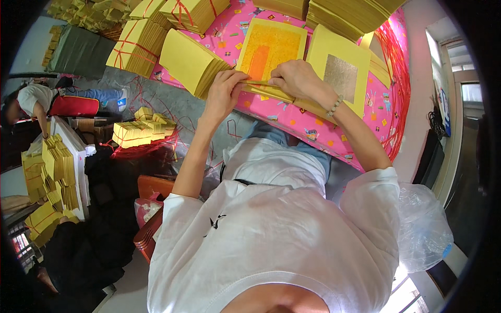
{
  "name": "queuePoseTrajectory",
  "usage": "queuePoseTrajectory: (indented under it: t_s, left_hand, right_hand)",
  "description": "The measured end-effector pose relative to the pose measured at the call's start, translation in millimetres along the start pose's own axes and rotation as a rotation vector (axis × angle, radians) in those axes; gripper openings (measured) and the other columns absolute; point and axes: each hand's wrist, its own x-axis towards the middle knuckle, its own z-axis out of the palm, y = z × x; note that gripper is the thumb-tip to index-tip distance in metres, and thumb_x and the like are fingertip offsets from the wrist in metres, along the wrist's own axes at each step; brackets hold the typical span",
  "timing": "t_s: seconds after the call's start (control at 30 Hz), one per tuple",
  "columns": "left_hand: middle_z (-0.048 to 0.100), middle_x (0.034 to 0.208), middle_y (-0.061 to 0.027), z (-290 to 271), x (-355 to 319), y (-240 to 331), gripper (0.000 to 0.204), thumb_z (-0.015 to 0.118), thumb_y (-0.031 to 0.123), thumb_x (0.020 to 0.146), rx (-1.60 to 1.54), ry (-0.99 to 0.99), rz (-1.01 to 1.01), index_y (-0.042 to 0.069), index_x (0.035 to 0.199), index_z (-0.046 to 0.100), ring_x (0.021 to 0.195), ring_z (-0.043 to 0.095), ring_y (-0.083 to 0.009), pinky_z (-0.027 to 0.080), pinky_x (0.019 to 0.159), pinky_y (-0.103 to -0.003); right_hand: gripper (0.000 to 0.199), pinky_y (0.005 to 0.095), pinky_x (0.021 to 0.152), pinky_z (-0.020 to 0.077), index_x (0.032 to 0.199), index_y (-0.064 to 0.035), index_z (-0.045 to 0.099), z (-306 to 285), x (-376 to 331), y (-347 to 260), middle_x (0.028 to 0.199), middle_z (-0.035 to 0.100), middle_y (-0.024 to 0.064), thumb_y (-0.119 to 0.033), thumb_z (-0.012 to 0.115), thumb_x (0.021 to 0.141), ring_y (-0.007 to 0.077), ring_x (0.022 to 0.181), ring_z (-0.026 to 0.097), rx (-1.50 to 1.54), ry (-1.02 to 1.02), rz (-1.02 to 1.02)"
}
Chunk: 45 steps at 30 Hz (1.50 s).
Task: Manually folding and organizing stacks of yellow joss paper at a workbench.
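A yellow paper sheet (300, 37) with an orange printed panel lies in front of me on the pink table. Its near edge looks folded up into a narrow strip. My left hand (223, 93) pinches the left end of that strip, close beside a stack of plain yellow paper (189, 61). With bent fingers, my right hand (298, 78) grips the strip farther right; its fingertips are partly hidden. To the right of that hand sits another yellow paper stack (317, 46), its top sheet bearing a shiny metallic square (342, 78).
Yellow bundles tied with red string (133, 48) stand at the table's far left. Taller stacks (349, 15) rise at the back. Loose red strings (399, 78) hang along the right edge. Other people work at a white table (78, 172) on the left; a clear plastic bag (425, 227) sits at right.
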Motion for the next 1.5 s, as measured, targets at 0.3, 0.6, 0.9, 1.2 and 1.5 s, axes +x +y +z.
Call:
queuePoseTrajectory:
  t_s: [0.3,0.6,0.9,1.2,1.5]
  left_hand:
    - [0.06,0.098,-0.0097,-7.2,15.5,21.3,0.027,0.065,0.007,0.075,0.145,-0.049,0.085,0.006,0.102,0.062,0.097,0.054,-0.0294,0.046,0.083,-0.039]
    - [0.062,0.09,-0.0091,1.5,46.0,13.1,0.026,0.062,0.003,0.072,0.278,-0.148,0.205,0.007,0.098,0.062,0.088,0.058,-0.0291,0.048,0.077,-0.039]
    - [0.065,0.102,-0.0104,-18.2,60.1,29.4,0.027,0.054,0.005,0.089,-0.361,0.157,-0.103,0.001,0.116,0.056,0.09,0.063,-0.0215,0.049,0.08,-0.031]
    - [0.062,0.115,-0.0058,-37.6,46.2,69.5,0.032,0.052,0.008,0.094,-1.15,-0.112,-0.295,-0.002,0.125,0.05,0.102,0.058,-0.0115,0.045,0.089,-0.027]
    - [0.05,0.125,-0.0099,-23.9,41.1,95.0,0.046,0.062,0.004,0.084,-0.25,0.315,-0.088,-0.002,0.126,0.044,0.117,0.048,-0.0175,0.041,0.094,-0.031]
  right_hand:
    - [0.024,0.0464,0.067,0.0482,0.081,-0.005,0.066,0.3,-2.8,-2.4,0.077,0.064,0.0168,-0.028,0.059,0.085,0.0357,0.077,0.063,-0.032,0.05,-0.044]
    - [0.032,0.0439,0.071,0.0488,0.093,-0.0043,0.065,-9.3,-21.9,-6.1,0.088,0.064,0.016,-0.036,0.061,0.086,0.035,0.083,0.062,0.136,0.232,-0.013]
    - [0.071,0.037,0.098,0.0418,0.132,0.0019,0.037,-2.0,-24.9,2.9,0.128,0.048,0.0196,-0.032,0.072,0.081,0.0301,0.119,0.049,0.829,0.838,0.238]
    - [0.085,0.0335,0.104,0.035,0.143,0.0016,0.021,-13.1,-32.1,-9.1,0.134,0.043,0.0162,-0.029,0.072,0.082,0.0222,0.126,0.042,1.543,0.385,-0.083]
    - [0.061,0.0308,0.091,0.0463,0.127,0.0,0.046,-8.0,-47.3,-19.3,0.119,0.058,0.009,-0.014,0.077,0.077,0.0161,0.107,0.056,1.338,0.508,0.019]
